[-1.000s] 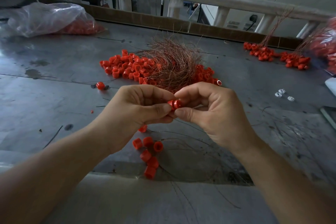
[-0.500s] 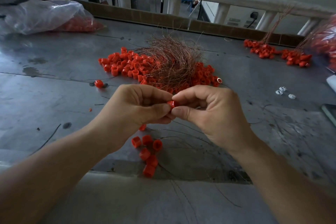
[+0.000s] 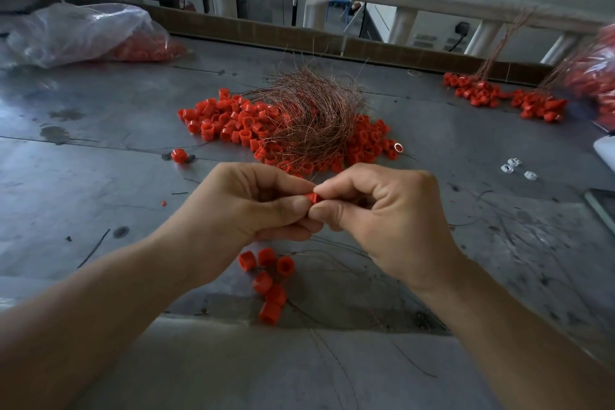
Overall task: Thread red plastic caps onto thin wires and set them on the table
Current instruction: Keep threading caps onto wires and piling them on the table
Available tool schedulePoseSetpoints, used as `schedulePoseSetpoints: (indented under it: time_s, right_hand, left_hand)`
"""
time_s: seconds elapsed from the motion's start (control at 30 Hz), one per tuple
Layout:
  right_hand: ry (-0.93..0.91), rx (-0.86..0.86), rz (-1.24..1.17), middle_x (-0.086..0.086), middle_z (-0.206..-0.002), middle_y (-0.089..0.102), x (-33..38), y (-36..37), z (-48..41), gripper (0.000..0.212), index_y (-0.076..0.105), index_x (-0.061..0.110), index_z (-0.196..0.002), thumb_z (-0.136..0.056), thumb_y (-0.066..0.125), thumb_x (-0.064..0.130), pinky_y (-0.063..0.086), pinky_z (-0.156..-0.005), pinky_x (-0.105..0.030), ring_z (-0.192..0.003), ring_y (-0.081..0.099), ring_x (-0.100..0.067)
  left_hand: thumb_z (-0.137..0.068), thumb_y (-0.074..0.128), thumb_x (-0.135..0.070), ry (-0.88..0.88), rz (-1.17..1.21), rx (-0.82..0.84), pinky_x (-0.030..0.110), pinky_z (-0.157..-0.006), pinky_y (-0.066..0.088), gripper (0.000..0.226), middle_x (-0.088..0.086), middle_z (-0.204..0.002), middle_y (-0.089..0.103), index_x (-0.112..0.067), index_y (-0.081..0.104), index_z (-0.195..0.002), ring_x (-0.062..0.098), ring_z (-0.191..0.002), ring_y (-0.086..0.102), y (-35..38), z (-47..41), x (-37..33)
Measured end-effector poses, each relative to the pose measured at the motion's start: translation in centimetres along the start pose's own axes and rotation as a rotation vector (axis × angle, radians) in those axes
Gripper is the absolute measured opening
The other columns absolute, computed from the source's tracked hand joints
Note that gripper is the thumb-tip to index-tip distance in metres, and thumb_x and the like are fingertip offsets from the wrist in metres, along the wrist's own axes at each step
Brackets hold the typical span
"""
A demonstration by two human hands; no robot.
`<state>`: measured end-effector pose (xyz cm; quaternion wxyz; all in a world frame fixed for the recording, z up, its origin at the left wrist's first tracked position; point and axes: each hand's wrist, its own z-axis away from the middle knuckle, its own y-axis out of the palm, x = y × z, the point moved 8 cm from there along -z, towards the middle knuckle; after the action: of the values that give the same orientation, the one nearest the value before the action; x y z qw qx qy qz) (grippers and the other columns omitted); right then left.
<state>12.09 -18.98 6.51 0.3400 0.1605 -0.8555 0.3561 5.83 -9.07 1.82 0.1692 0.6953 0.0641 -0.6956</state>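
Where left hand [image 3: 246,206] meets right hand [image 3: 386,220] | red cap [image 3: 312,199] pinched between fingertips [image 3: 297,205]

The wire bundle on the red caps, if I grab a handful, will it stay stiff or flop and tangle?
Probably floppy: the wires are hair-thin and curve in a loose nest. Likely to tangle, since strands cross and splay outward. Probably light for its bulk, being mostly air.

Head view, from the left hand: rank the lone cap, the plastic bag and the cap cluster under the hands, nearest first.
1. Cap cluster, just below the left hand.
2. Lone cap, beyond, to the left.
3. Plastic bag, far left corner.
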Motion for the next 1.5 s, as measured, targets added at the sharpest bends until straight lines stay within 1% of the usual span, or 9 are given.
schedulePoseSetpoints:
  time_s: [0.33, 0.47, 0.57, 0.7, 0.87, 0.93, 1.07, 1.3, 1.5]
  right_hand:
    - [0.012, 0.020, -0.044, 0.014, -0.071, 0.063, -0.2, 0.3, -0.2, 0.016, 0.071, 0.009, -0.079, -0.065, 0.077, 0.011, 0.050, -0.061, -0.010, -0.067, 0.064, 0.000]
    - [0.109, 0.120, -0.149, 0.016, -0.069, 0.063, -0.9, 0.7, -0.3, 0.024, 0.065, 0.027, -0.081, -0.059, 0.074, 0.023, 0.047, -0.064, -0.008, -0.068, 0.063, 0.004]
    - [0.139, 0.235, -0.114, 0.016, -0.074, 0.060, -1.3, 1.3, -0.2, 0.039, 0.068, 0.023, -0.097, -0.059, 0.069, 0.031, 0.046, -0.069, -0.010, -0.075, 0.060, 0.003]
    - [0.057, 0.356, -0.033, 0.013, -0.079, 0.056, -0.5, 1.9, -0.1, 0.024, 0.071, 0.018, -0.092, -0.069, 0.074, 0.020, 0.040, -0.069, -0.009, -0.077, 0.053, 0.004]
    - [-0.025, 0.266, 0.055, 0.016, -0.078, 0.050, 0.1, 1.4, -0.3, 0.011, 0.068, 0.012, -0.084, -0.075, 0.067, 0.019, 0.038, -0.067, -0.007, -0.073, 0.050, 0.006]
    - [-0.035, 0.262, 0.076, 0.015, -0.078, 0.049, 0.2, 1.6, -0.1, 0.005, 0.066, 0.011, -0.082, -0.077, 0.066, 0.012, 0.041, -0.064, -0.011, -0.071, 0.051, 0.002]
    - [-0.046, 0.260, 0.107, 0.018, -0.079, 0.046, 0.4, 2.0, 0.3, 0.008, 0.063, 0.009, -0.082, -0.077, 0.062, 0.003, 0.049, -0.063, -0.023, -0.071, 0.054, -0.005]
    - [-0.066, 0.221, 0.127, 0.021, -0.077, 0.045, 0.9, 2.0, 0.5, 0.007, 0.064, 0.009, -0.077, -0.072, 0.061, 0.005, 0.039, -0.063, -0.011, -0.070, 0.049, 0.002]
    - [-0.086, 0.213, 0.069, 0.019, -0.078, 0.046, 0.8, 1.7, 0.4, 0.013, 0.062, 0.013, -0.078, -0.074, 0.062, 0.001, 0.038, -0.065, -0.009, -0.071, 0.049, 0.002]
  left_hand:
    - [-0.054, 0.066, -0.013, 0.025, -0.019, 0.045, 0.018, -0.053, 0.053, 0.026, 0.012, -0.068, 0.071, -0.013, 0.075, -0.078, 0.016, -0.061, 0.069, -0.2, -0.1, -0.4]
    - [-0.053, 0.069, -0.017, 0.006, -0.035, 0.130, 0.020, -0.055, 0.054, 0.033, 0.012, -0.071, 0.072, -0.026, 0.075, -0.084, 0.019, -0.066, 0.070, 0.2, -0.1, -0.3]
    - [-0.052, 0.071, -0.017, -0.015, -0.042, 0.164, 0.023, -0.055, 0.054, 0.038, 0.017, -0.072, 0.070, -0.024, 0.073, -0.089, 0.023, -0.065, 0.070, 0.2, -0.1, -0.2]
    - [-0.055, 0.074, -0.019, -0.046, -0.048, 0.210, 0.026, -0.058, 0.056, 0.051, 0.018, -0.073, 0.069, -0.019, 0.064, -0.105, 0.027, -0.067, 0.070, 0.3, 0.1, 0.1]
    - [-0.056, 0.084, -0.037, 0.054, -0.080, 0.231, 0.025, -0.062, 0.055, 0.062, 0.015, -0.080, 0.072, -0.025, 0.061, -0.111, 0.026, -0.074, 0.070, 1.2, 0.4, -0.7]
    - [-0.060, 0.081, -0.031, 0.122, -0.179, 0.175, 0.023, -0.061, 0.054, 0.058, 0.010, -0.076, 0.072, -0.028, 0.055, -0.112, 0.021, -0.068, 0.070, 1.2, 0.4, -1.0]
    - [-0.061, 0.069, -0.016, 0.139, -0.164, 0.167, 0.022, -0.057, 0.054, 0.055, 0.006, -0.068, 0.070, -0.028, 0.051, -0.112, 0.015, -0.061, 0.068, 1.6, 0.5, -0.8]
    - [-0.062, 0.068, -0.027, 0.176, -0.183, 0.183, 0.027, -0.059, 0.056, 0.057, 0.013, -0.071, 0.069, -0.035, 0.050, -0.116, 0.023, -0.064, 0.069, 1.8, 1.1, -1.1]
    - [-0.061, 0.070, -0.024, 0.192, -0.141, 0.164, 0.023, -0.057, 0.054, 0.053, 0.010, -0.069, 0.069, -0.038, 0.057, -0.111, 0.022, -0.062, 0.069, 1.9, 1.1, -1.5]
